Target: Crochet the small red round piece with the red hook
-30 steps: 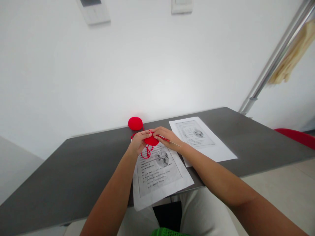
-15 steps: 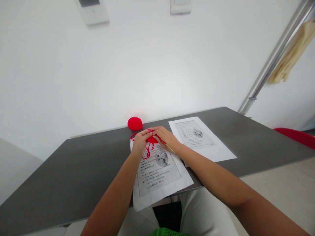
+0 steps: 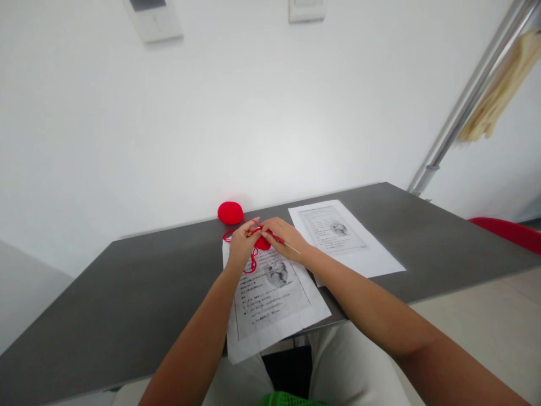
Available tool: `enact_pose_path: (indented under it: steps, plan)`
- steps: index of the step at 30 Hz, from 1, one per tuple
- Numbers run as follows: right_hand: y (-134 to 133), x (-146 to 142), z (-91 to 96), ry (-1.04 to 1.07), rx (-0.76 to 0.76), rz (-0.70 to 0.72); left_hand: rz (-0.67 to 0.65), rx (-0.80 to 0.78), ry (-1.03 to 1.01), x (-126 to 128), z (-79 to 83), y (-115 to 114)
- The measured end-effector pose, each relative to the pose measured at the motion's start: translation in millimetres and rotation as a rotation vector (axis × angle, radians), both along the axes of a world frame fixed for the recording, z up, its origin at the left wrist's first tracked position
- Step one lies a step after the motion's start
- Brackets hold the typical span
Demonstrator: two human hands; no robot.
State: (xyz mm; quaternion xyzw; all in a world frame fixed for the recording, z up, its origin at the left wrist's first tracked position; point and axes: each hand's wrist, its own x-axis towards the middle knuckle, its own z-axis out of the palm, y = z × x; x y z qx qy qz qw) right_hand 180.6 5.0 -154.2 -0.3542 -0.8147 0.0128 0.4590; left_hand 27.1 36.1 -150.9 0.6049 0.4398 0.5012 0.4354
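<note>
My left hand (image 3: 240,243) pinches a small red crocheted piece (image 3: 262,243) just above a printed sheet (image 3: 270,293) on the dark grey table (image 3: 127,304). My right hand (image 3: 284,238) is closed on a thin crochet hook (image 3: 284,242) whose tip is at the red piece and whose metal end points right. A red yarn strand (image 3: 230,232) runs from the work back to a red yarn ball (image 3: 230,212) by the wall. Loose yarn loops hang under my left hand.
A second printed sheet (image 3: 344,237) lies to the right of my hands. A slanted metal pole (image 3: 465,101) with a beige cloth (image 3: 499,96) stands at the right. A red chair edge (image 3: 511,234) shows beyond the table. A green basket (image 3: 287,399) sits below, at my lap.
Both hands stay together over the sheet; the hook has shifted slightly in my right hand as the fingers work the red piece. The view has drifted a little.
</note>
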Motion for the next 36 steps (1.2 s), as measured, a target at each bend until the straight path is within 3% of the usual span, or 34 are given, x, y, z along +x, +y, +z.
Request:
enact_pose_path:
  steps: [9, 16, 30, 36]
  plan:
    - [1, 1, 3.8, 0.031, -0.063, 0.052, 0.007, 0.057, 0.134, -11, 4.9, 7]
    - [2, 3, 2.3, 0.114, -0.075, 0.089, -0.013, 0.017, 0.089, -15, 7.7, 8]
    - [-2, 4, 12.0, 0.172, -0.298, 0.07, -0.015, 0.072, 0.117, -15, 8.1, 6]
    - [0, 9, 18.7, 0.448, -0.515, 0.136, -0.122, -0.055, 0.011, -13, 12.3, 2]
